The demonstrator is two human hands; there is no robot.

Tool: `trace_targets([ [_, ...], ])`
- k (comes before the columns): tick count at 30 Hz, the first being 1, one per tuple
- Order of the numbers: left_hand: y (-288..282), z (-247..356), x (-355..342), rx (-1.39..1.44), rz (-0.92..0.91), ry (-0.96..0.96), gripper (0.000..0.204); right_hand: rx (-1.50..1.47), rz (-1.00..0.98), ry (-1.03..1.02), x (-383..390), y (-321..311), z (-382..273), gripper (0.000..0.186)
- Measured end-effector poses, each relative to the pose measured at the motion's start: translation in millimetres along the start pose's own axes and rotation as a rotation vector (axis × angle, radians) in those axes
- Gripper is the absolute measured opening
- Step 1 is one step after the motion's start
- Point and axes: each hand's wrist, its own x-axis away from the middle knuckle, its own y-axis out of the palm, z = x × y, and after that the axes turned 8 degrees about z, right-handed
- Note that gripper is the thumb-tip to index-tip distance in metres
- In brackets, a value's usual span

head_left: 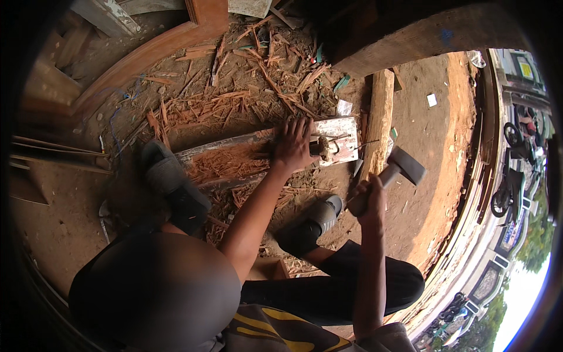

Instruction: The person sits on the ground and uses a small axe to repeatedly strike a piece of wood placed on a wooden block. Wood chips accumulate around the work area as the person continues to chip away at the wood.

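My left hand [293, 146] is low over a long wooden beam [258, 138], closed round what looks like a chisel [326, 148]. Its battered, pale handle end pokes out between fingers and thumb; the blade is hidden. The beam's upper face is hollowed and filled with reddish chips, and its right end is painted white. Off to the right, my right hand [369, 196] grips a hammer [406, 166] by its thick handle, the dark blocky head raised beyond the beam's end. My left foot is at the beam's left end; my right foot is on its near side.
Wood splinters [252, 100] litter the ground around the beam. A pale rough timber [380, 111] lies just past its right end. A brown wooden frame [146, 58] stands at the far left, and a heavy timber [434, 41] spans the far right. Parked motorbikes [509, 182] show outside.
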Motion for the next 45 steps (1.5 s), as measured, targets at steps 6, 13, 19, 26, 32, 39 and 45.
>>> trace_targets([
  [6,-10.7,-6.9,3.6,0.016,-0.023,-0.037,0.105,0.208,-0.463,0.306,20.0,5.3,-23.2,0.011],
  [13,-10.9,-5.2,3.3,-0.005,-0.022,-0.048,0.104,-0.325,-0.208,0.041,-3.8,-73.1,-115.1,0.018],
  [19,-3.7,-5.7,-4.9,-0.013,-0.046,-0.013,0.109,-0.137,-0.027,-0.056,-6.2,-1.6,-44.6,0.016],
  [26,-6.1,-18.5,16.6,-0.012,-0.075,-0.071,0.111,0.058,-0.536,0.438,12.8,2.0,-0.4,0.009],
  [32,-20.7,-11.0,20.5,-0.069,-0.033,-0.003,0.109,0.038,-0.131,0.096,34.5,-60.5,-64.1,0.012],
  [39,-29.7,-26.5,34.8,0.327,0.335,-0.01,0.067,-0.249,-0.2,0.026,37.6,-96.4,-79.3,0.009],
  [45,-110.5,-81.0,35.7,1.061,0.532,-0.63,0.011,-0.258,-0.294,0.189,11.0,-93.6,-25.5,0.009],
])
